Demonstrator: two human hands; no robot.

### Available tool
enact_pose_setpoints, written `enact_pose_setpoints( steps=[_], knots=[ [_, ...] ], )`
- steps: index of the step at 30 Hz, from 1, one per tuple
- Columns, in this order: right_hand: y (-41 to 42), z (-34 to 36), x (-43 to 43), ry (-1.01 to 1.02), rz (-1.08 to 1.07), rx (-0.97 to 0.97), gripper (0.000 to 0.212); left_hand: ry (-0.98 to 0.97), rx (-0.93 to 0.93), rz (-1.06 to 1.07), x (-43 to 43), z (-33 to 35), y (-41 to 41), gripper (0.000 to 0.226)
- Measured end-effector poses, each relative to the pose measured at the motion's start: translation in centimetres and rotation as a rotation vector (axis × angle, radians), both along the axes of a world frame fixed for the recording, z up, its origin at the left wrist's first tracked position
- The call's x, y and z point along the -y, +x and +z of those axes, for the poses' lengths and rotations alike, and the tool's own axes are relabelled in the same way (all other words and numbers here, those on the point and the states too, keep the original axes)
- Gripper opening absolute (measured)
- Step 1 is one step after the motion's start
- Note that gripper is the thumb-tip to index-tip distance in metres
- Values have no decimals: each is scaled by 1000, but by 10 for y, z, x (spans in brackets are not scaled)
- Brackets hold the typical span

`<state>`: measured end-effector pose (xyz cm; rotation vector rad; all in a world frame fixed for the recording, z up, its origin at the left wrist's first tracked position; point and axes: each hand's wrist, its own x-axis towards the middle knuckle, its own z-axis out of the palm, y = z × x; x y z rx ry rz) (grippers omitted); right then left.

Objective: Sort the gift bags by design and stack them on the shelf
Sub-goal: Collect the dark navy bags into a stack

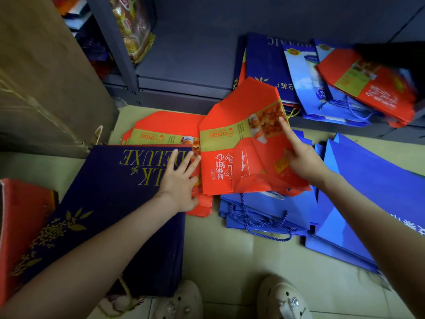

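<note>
The red bag [232,143], folded flat, is in the right hand [301,160], which holds it by its right edge; the bag is tilted up over the floor, and its lower edge lies above a pile of blue bags [264,210] with cord handles. The thumb presses on the front of the bag, the index finger lies straight along the food picture, and the other fingers are curled at the edge. The right arm comes from the lower right and is almost straight. The left hand [181,178] lies flat with the fingers spread apart and grips nothing; its palm rests on the top corner of a navy bag [110,192] with gold letters, and the fingertips reach a red pile [161,130] of the same design on the floor. More large blue bags [368,192] lie at the right. On the low shelf [184,65] behind there are already navy bags [262,65], light blue bags [303,88] and red bags [372,88], overlapping each other. A cardboard box [46,77] stands at the left, touching the navy bag, and a red box [20,215] is at the lower left. Two pale shoes [181,302] show at the bottom
</note>
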<state>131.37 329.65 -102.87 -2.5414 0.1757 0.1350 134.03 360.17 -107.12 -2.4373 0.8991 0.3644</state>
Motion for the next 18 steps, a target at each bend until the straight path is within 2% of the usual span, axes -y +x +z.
enact_pose_setpoints(
  steps=[2,7,11,14,16,18],
  knots=[
    [0,3,-5,84,-11,21,97,-67,14,49,-7,13,0,67],
    [2,-1,-45,512,-77,-2,93,-203,50,113,-18,48,7,57],
    [6,-30,-96,543,-129,-123,96,-239,85,148,-27,70,15,51],
    [10,-43,-133,581,-205,-108,89,-220,74,152,-28,76,17,50],
    [14,-51,-149,562,-128,-87,89,-211,61,151,-26,75,17,49],
    [20,-62,-158,371,16,-157,92,-208,55,154,-25,73,15,49]
  ],
)
